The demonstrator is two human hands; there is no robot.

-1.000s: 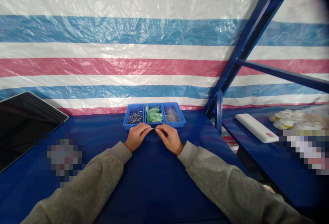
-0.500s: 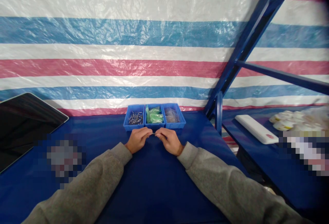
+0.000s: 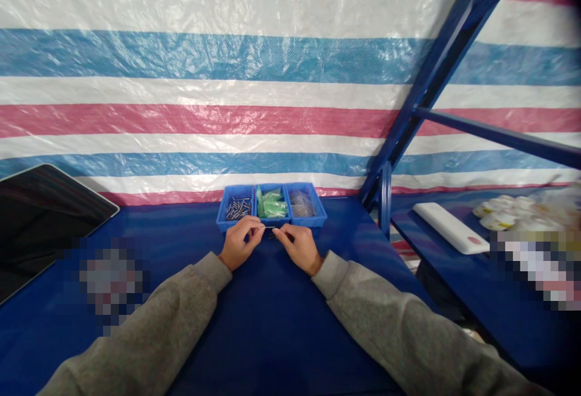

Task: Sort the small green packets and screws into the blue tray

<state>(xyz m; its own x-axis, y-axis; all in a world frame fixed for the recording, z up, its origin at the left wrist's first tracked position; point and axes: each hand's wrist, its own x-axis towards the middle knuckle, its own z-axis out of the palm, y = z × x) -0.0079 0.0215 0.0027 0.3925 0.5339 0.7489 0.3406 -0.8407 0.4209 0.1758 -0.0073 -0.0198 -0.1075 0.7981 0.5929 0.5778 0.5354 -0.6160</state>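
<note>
My left hand (image 3: 240, 242) and my right hand (image 3: 297, 246) meet just in front of three small blue bins. Both hands are pinched on the ends of a thin metal pin (image 3: 268, 227) held level between them. The left bin (image 3: 236, 208) holds several metal screws. Green plastic pieces fill the middle bin (image 3: 272, 203). In the right bin (image 3: 303, 203) lie clear bagged parts. Grey sleeves cover both my arms, which rest over the blue table (image 3: 267, 317).
A dark tablet (image 3: 40, 220) leans at the left. A striped tarp (image 3: 227, 81) forms the back wall. A blue rack post (image 3: 385, 202) stands at the right, with a white flat device (image 3: 451, 227) and white round items (image 3: 503, 211) on a side table.
My hands have lifted slightly toward the bins and the left fingers have shifted on the pin. Nothing else has moved.
</note>
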